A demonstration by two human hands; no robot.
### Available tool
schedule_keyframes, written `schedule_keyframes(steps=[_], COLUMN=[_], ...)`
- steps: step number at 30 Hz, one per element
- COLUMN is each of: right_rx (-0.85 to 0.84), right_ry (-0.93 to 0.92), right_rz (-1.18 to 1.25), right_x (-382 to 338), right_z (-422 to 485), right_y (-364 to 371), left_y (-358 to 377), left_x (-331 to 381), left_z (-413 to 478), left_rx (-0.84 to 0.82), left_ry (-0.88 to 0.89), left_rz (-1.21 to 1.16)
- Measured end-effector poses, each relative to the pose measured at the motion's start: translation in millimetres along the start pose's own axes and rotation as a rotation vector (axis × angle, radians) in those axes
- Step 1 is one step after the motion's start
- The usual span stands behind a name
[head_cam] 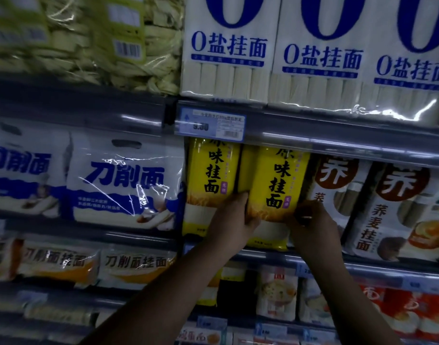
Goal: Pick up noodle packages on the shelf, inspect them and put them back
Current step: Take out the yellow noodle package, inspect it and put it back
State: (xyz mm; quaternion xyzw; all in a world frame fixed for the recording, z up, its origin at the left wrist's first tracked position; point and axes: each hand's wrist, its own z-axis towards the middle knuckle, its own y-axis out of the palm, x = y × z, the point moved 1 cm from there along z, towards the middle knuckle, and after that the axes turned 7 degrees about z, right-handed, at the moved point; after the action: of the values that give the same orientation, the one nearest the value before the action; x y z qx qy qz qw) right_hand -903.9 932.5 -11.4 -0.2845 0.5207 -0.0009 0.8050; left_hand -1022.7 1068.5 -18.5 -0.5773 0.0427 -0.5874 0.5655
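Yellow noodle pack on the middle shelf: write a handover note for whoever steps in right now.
Left hand: gripping the left edge of the right-hand yellow noodle pack.
Right hand: gripping the same pack's right edge.
Pack: upright in the shelf row, between a second yellow pack and the buckwheat noodle packs, top tucked under the price rail.
Done: can't tell whether it is coming out or going back.
Left: settle this pack in place, then check the others.
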Motion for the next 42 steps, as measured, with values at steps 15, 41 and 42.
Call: schedule_keyframes(steps=[15, 41, 42], right_rx=[-0.212, -0.353, -0.374], right_ry=[-0.117, 0.197, 0.198], right_rz=[-0.046, 0.894, 0.887], right_x=[-63, -62, -61], right_z=[-41, -48, -51], right_y=[120, 94, 93], left_y=[-70, -105, -105], left_x=[-62, -69, -66], left_z=[-32, -34, -36], left_rx=[0.250, 0.059, 0.010], left_ry=[-0.074, -0.279, -0.293], left_rz=[0.234, -0.455, -0.479])
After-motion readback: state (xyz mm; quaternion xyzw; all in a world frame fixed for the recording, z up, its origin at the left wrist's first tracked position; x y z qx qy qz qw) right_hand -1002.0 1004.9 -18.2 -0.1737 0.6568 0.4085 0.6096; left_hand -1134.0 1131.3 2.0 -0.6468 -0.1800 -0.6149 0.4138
